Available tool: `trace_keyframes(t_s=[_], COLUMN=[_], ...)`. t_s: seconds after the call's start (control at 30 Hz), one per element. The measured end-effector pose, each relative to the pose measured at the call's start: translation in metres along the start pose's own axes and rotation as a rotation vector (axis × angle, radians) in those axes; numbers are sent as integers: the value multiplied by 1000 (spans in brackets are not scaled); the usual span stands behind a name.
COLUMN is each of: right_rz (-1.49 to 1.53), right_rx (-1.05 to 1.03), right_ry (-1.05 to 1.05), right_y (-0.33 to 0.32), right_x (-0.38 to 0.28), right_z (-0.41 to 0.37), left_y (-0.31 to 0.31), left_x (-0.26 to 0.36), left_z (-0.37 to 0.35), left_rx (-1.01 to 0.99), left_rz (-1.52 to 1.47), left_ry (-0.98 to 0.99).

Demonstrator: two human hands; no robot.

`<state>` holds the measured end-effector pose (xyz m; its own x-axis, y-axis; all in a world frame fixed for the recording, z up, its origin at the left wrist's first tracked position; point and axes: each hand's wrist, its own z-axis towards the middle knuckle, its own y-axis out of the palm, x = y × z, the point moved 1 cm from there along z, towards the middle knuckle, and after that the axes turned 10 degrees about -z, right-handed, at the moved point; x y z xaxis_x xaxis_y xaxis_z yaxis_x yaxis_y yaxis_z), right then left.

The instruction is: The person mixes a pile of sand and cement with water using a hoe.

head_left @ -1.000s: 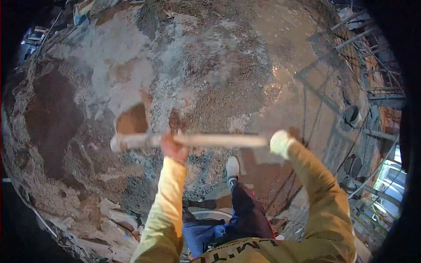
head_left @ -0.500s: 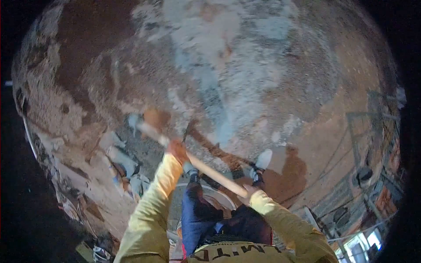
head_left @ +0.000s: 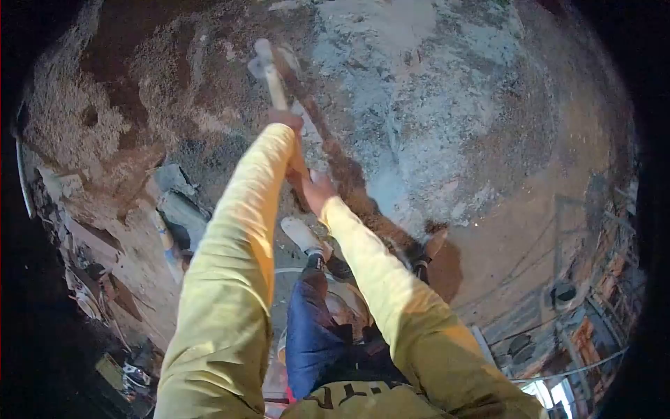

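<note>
A hoe with a pale wooden handle (head_left: 276,89) stretches out ahead of me over loose ground. Its head (head_left: 265,61) is blurred and lies against the brownish soil beside the grey material. My left hand (head_left: 285,119) wraps around the handle nearer the head. Further down the shaft, my right hand (head_left: 319,190) is closed around the lower part. A heap of grey, powdery mix (head_left: 433,105) spreads to the right of the hoe. The blade's exact shape is hard to make out.
My shoe (head_left: 301,234) stands on the ground below the handle. Broken slabs (head_left: 183,209) lie at left. Metal frames and scrap (head_left: 593,307) crowd the right side. Behind my legs, a round pale rim (head_left: 287,270) partly shows. Reddish-brown soil (head_left: 139,84) covers the upper left.
The hoe has swung from a diagonal across my body to reaching forward. Both hands moved up and away from me, and my right hand came closer to the left.
</note>
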<state>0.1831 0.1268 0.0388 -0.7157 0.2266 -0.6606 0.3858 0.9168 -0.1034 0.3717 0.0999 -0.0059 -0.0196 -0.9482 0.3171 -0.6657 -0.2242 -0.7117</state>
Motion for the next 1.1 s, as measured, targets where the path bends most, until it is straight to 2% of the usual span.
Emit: trace_keyframes(t_s=[0.03, 0.07, 0.13, 0.23, 0.33, 0.37, 0.43, 0.47, 0.53, 0.57, 0.63, 0.7, 0.73, 0.77, 0.83, 0.87, 0.9, 0.93, 0.97, 1.0, 1.03, 1.07, 1.1], right_rz=[41, -155, -27, -123, -290, -392, -543, -489, -353, -271, -137, -291, -354, -384, -347, -493, -635, -687, -737, -786, -810, -834, -694], right_rx=[-18, -31, -207, -22, -91, -178, -170, -230, -342, -378, -371, -388, -410, -429, -515, -485, -458, -482, -500, -397, -220, -39, -64], right_ry=[-223, -11, 171, 128, 200, 334, 340, 354, 369, 364, 313, 192, 157, 145, 147, 78, 10, -85, -181, -129, -204, -271, -185], right_y=[-18, -32, -64, -70, -87, -78, -92, -109, -122, -121, -141, -184, -212, -245, -309, -353, -399, -431, -462, -504, -531, -558, -592], right_x=[2, 5, -25, 1, -1, 32, 49, 41, 40, 43, 25, -27, -49, -64, -77, -79, -72, -32, 8, 13, 76, 138, 155], right_z=[-21, -38, -87, -123, -164, -167, -197, -210, -226, -219, -199, -200, -206, -215, -234, -254, -279, -282, -285, -331, -341, -350, -377], left_y=[-3, 6, 19, 31, 57, 71, 96, 104, 109, 109, 98, 82, 78, 91, 96, 104, 110, 112, 136, 125, 140, 162, 184], left_x=[23, 24, 36, 55, 50, 45, 28, 20, 7, 2, 4, 22, 35, 43, 80, 98, 116, 154, 159, 216, 247, 271, 295], left_z=[-46, -56, -76, -103, -140, -157, -194, -210, -228, -234, -248, -254, -257, -253, -252, -246, -245, -266, -242, -290, -296, -299, -301], left_rx=[-21, 5, 64, 4, -169, -251, -435, -526, -693, -770, -877, -895, -867, -814, -786, -721, -643, -407, -458, -532, -802, -857, -907], left_rz=[63, -69, -266, -276, -61, 23, 161, 162, -40, -230, -757, -1073, -1170, -1297, -1293, -1353, -1407, -1530, -1565, -1587, -1720, -1660, -1600], left_ry=[-30, -100, -180, -105, 37, 85, 166, 179, 95, -13, -356, -563, -565, -371, -279, -419, -562, -584, -564, -557, -413, -356, -295])
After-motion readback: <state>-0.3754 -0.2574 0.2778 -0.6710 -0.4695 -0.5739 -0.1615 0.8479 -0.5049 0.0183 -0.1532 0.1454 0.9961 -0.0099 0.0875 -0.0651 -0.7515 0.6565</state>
